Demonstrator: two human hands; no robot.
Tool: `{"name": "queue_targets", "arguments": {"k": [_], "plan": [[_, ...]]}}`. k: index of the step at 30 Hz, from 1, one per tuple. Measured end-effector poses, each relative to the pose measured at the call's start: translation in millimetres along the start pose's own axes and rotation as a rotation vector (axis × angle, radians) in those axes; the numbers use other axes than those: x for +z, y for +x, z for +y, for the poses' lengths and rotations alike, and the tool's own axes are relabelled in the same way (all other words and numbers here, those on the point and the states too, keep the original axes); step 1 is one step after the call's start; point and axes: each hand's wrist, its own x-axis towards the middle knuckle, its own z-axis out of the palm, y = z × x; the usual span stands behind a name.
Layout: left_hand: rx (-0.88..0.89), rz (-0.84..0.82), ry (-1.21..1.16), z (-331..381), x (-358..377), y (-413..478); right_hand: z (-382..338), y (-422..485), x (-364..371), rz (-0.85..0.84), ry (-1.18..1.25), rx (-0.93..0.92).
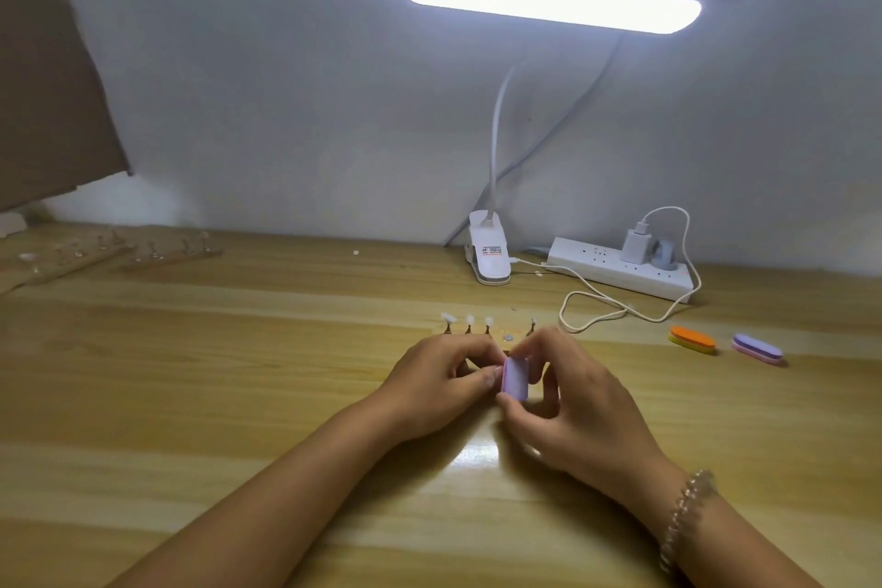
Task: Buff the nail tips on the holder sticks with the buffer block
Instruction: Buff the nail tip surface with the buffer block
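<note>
A pale wooden table (pixel 191 372) runs back to a grey wall. Far left is a brown board (pixel 43 62), cut off at the edge, with blurred holder strips (pixel 167 251) below it that are hard to make out. Mid-table, the left hand (pixel 439 377) has its grip pinched beside the buffer block (pixel 515 380); what it pinches is hidden. The right hand (pixel 572 401) pinches that lilac block upright, just before the nail tips (pixel 470 325). Rightward sit a lamp clamp (pixel 489 253), a power strip (pixel 620 272), an orange buffer (pixel 692 339) and a purple buffer (pixel 757 348). Open wood flanks both forearms.
</note>
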Motion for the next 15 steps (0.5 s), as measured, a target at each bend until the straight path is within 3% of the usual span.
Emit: {"name": "queue_targets", "arguments": {"k": [3,7,12,15], "plan": [[-0.005,0.003,-0.004,0.4,0.5,0.0,6.8,5.0,-1.2,0.073,0.053,0.077],[0.011,0.007,-0.031,1.2,0.0,-1.3,5.8,1.0,0.8,0.008,0.094,0.019],[-0.011,0.038,-0.138,4.5,1.5,-1.9,13.6,8.1,-3.7,0.239,0.168,0.199],[-0.008,0.029,-0.106,3.8,1.2,-2.6,6.1,1.6,0.4,0.133,0.099,0.063]]}}
